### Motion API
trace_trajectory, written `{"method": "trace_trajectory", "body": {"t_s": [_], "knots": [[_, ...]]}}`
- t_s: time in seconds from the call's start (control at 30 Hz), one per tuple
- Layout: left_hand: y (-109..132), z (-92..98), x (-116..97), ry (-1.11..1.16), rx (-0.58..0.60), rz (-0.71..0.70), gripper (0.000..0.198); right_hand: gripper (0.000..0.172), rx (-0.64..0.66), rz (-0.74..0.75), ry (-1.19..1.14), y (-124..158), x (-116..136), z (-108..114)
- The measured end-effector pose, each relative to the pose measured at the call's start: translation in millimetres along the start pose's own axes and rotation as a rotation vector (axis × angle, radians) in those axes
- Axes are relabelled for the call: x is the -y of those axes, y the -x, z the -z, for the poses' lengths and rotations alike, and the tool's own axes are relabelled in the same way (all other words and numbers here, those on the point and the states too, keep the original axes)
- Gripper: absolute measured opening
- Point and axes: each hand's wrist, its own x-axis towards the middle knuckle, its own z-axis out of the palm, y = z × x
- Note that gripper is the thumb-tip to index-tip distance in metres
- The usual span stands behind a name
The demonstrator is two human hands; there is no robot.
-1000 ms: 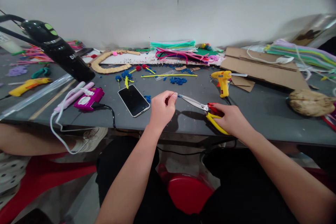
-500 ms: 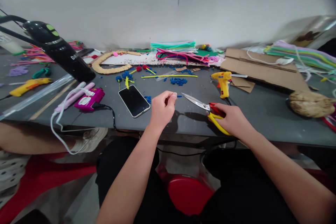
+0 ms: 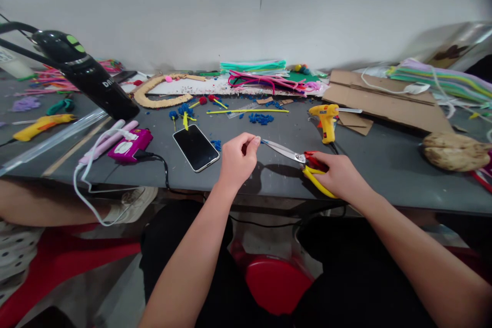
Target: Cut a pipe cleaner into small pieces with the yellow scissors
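Observation:
My left hand [image 3: 240, 158] is closed in a pinch on a short blue pipe cleaner piece [image 3: 262, 141], of which only a small end shows past the fingertips. My right hand [image 3: 338, 177] grips scissors [image 3: 286, 151] by their red and yellow handles. The blade tips reach the blue end, right beside my left fingertips. Behind my hands lies a heap of blue cut pieces [image 3: 261, 119], with a long yellow pipe cleaner [image 3: 248, 111] just beyond it. A smaller blue bunch [image 3: 216, 145] is near my left hand, partly beside the phone [image 3: 196, 147].
A yellow glue gun [image 3: 326, 122] stands right of the blue heap, with cardboard [image 3: 388, 100] behind. To the left are a magenta power socket [image 3: 130, 146] with cables and a black cylindrical device [image 3: 92, 79]. A person's leg [image 3: 57, 202] shows at lower left.
The scissors have moved slightly left and their blades have closed in on the blue end at my left fingertips. My left hand has stayed almost still.

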Motion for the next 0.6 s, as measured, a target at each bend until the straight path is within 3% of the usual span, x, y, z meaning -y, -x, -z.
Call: {"method": "trace_trajectory", "body": {"t_s": [0.6], "knots": [[-0.5, 0.2, 0.0, 0.002, 0.004, 0.009, 0.023, 0.013, -0.033, -0.050, -0.011, 0.1, -0.1, 0.2]]}}
